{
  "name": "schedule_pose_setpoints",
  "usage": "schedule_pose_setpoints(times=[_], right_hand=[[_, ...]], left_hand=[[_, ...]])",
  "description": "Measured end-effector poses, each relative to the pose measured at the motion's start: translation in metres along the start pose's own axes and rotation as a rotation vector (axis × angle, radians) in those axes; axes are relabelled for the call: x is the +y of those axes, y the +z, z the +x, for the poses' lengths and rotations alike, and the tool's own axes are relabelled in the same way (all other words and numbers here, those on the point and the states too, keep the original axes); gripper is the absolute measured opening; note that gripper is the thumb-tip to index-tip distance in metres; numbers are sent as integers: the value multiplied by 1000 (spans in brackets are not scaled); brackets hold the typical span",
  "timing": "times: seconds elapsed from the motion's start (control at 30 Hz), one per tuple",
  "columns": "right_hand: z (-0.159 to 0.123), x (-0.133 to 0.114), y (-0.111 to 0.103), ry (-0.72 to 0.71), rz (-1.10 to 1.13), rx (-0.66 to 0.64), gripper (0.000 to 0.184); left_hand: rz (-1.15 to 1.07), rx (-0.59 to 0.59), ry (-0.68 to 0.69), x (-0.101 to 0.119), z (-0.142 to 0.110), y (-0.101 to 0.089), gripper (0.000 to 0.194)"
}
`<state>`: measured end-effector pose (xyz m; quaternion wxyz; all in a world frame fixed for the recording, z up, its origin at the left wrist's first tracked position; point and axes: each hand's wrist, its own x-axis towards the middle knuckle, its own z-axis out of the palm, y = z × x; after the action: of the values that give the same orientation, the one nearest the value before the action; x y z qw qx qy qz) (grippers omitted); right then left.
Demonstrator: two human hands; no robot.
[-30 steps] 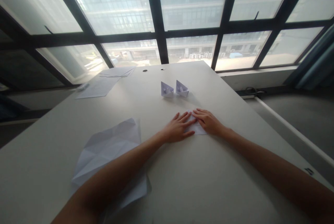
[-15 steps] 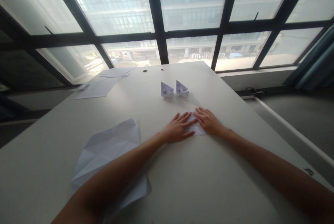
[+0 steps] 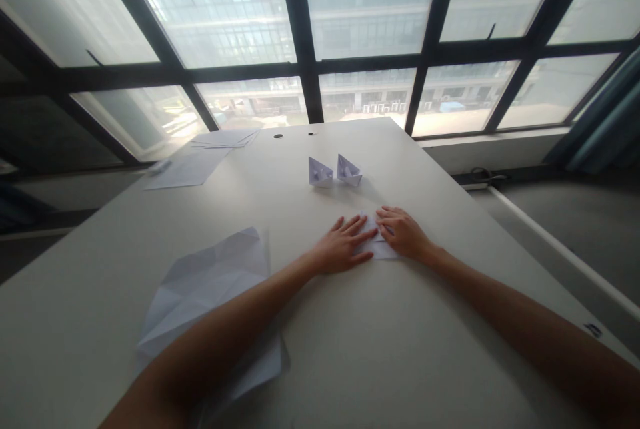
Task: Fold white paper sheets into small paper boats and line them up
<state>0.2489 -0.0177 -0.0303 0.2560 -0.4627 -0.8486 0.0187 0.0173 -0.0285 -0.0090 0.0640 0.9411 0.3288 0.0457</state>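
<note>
Head view, and the left hand (image 3: 343, 249) lies flat, fingers spread, on folded paper (image 3: 384, 251) between both hands; right hand (image 3: 403, 234) curls over its right side, grip impossible to tell! Paper boats (image 3: 320, 175) stand just beyond, creased sheet (image 3: 210, 275) left.

Folded paper (image 3: 385, 251) pressed on the white table (image 3: 360, 349) by the spread left hand (image 3: 341, 249), its right side partly covered by the bent right hand (image 3: 404, 234), two folded paper boats (image 3: 320, 175) stood beyond, creased sheet (image 3: 215, 272) partly hidden by the left forearm (image 3: 240, 322).
</note>
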Motion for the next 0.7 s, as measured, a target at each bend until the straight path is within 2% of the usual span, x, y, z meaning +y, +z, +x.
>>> schedule_pose_setpoints(times=[0.17,0.33,0.7], right_hand=[[-1,2,2,-25,12,29,28],[-3,6,7,-47,-24,-24,40],[-4,6,6,-14,-24,-130,48]], left_hand=[[1,-6,-5,0,0,0,67],[9,-12,-3,-1,0,1,66],[9,7,8,-2,0,3,67]])
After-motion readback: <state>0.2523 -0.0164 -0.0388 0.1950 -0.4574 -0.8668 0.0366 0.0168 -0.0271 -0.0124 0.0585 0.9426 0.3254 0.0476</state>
